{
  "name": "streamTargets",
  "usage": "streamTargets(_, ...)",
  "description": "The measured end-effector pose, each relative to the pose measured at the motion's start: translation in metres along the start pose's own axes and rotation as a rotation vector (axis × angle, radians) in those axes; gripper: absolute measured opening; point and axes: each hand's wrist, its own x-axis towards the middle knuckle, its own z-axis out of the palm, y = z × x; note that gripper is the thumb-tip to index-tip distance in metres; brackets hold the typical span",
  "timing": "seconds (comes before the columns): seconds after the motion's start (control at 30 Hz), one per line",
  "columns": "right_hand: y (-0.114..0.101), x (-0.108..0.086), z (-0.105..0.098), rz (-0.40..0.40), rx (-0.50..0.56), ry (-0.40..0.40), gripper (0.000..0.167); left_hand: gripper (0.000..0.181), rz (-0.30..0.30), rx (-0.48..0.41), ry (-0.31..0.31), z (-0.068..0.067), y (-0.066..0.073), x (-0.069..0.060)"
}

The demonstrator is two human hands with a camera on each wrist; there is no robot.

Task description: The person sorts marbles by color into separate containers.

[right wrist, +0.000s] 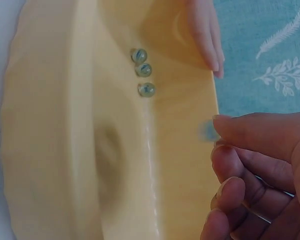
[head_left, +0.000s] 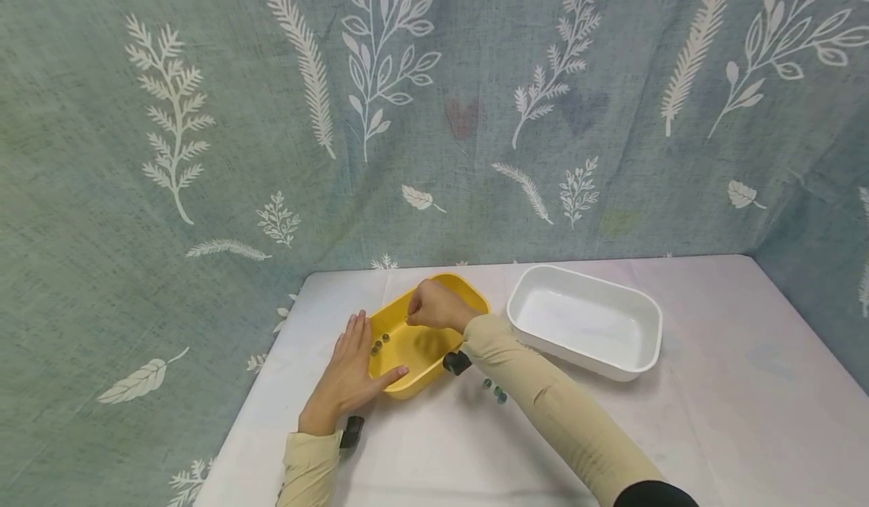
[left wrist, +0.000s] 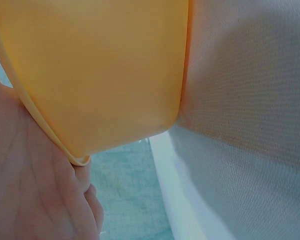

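A yellow plastic tub [head_left: 424, 348] stands on the table, tilted diagonally to its edge. My left hand [head_left: 346, 375] rests on the tub's near-left rim with fingers straight and thumb spread; the left wrist view shows the palm against the rim [left wrist: 37, 117]. Over the tub's inside, my right hand [head_left: 437, 307] pinches a glass marble [right wrist: 208, 131] between thumb and forefinger, blurred in the right wrist view. Three clear marbles [right wrist: 144, 70] with dark swirls lie on the tub's floor near the left hand's end.
To the right stands a white tub [head_left: 584, 318], with nothing seen inside. Several more marbles [head_left: 498, 394] lie on the white tabletop [head_left: 720, 386] beneath the right forearm. A green leaf-patterned curtain [head_left: 475, 115] hangs behind and to both sides.
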Motion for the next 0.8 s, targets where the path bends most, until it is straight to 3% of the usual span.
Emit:
streamTargets(0.43,0.002,-0.006,-0.008,-0.042,0.027,0.029,0.012,0.126,-0.009,-0.001,-0.01,0.002,-0.001,0.001)
streamTargets(0.8,0.006,-0.028,-0.027,-0.061,0.08,0.077,0.012,0.127,-0.012,-0.004,-0.017,0.002,-0.001,0.001)
